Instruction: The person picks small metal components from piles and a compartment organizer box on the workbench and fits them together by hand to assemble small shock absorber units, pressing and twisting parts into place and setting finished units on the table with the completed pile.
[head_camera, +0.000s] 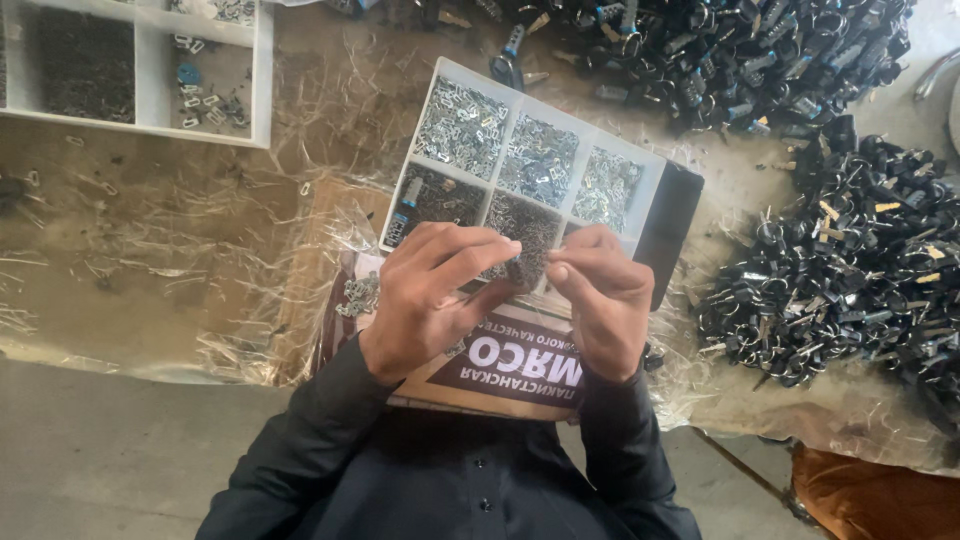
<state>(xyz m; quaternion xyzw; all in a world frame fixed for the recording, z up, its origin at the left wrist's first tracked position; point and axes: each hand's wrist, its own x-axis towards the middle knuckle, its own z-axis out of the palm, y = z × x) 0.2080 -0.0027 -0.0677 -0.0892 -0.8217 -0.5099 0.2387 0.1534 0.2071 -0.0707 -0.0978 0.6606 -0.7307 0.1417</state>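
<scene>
The table (180, 240) was covered with crinkled clear plastic sheet (150, 270). A white compartment tray (262, 70) sat at its far left corner. Another white divided tray (530, 165) of small metal parts lay near the middle, over a printed cardboard box (520, 365) at the near edge. 2 heaps of black keys (850, 280) filled the right side

Two hands, left hand (425, 295) and right hand (600, 300). Two white compartment trays: one (640, 165) mid-table, one (262, 80) at the far left corner. Two heaps of black keys (760, 50) (860, 280) along the right edge.
</scene>
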